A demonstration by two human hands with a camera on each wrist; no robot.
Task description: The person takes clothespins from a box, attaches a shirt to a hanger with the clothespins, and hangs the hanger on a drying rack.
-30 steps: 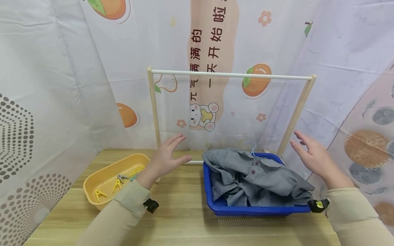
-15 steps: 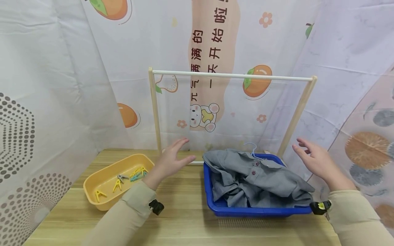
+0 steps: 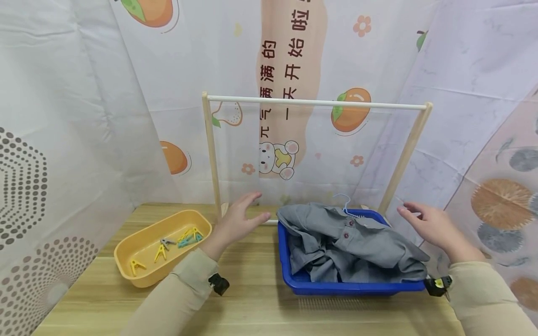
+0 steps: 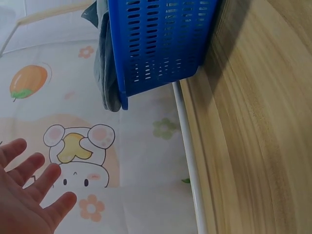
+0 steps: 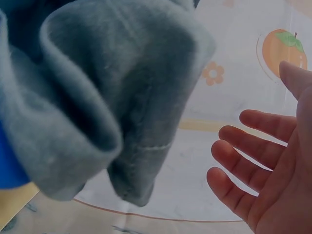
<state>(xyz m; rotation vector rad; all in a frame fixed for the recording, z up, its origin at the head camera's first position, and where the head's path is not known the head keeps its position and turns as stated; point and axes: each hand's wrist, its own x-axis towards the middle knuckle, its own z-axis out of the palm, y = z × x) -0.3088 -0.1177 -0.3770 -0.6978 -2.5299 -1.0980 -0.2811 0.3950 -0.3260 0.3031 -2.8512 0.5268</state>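
Observation:
A grey buttoned shirt (image 3: 355, 242) lies crumpled in a blue basket (image 3: 336, 288), and the hook of a light blue hanger (image 3: 346, 201) sticks up at its collar. My left hand (image 3: 237, 221) hovers left of the basket, fingers relaxed and holding nothing. Spread, loosely bent fingers (image 4: 45, 184) show in the left wrist view, apart from the basket. To the right of the basket my right hand (image 3: 435, 228) is in the air, also holding nothing. In the right wrist view the shirt's grey cloth (image 5: 146, 92) hangs over the basket side, apart from the fingers (image 5: 246, 151).
Behind the basket stands a rack with a white top rail (image 3: 315, 102) and wooden posts (image 3: 405, 158). A yellow tub (image 3: 126, 275) with several clothespins (image 3: 159, 252) sits at the left of the wooden table (image 3: 248, 298). Printed curtains (image 3: 176, 93) surround the table.
My left hand has moved slightly right and down, away from the yellow tub. The right hand has lowered a little. The shirt, basket and rack stay where they were.

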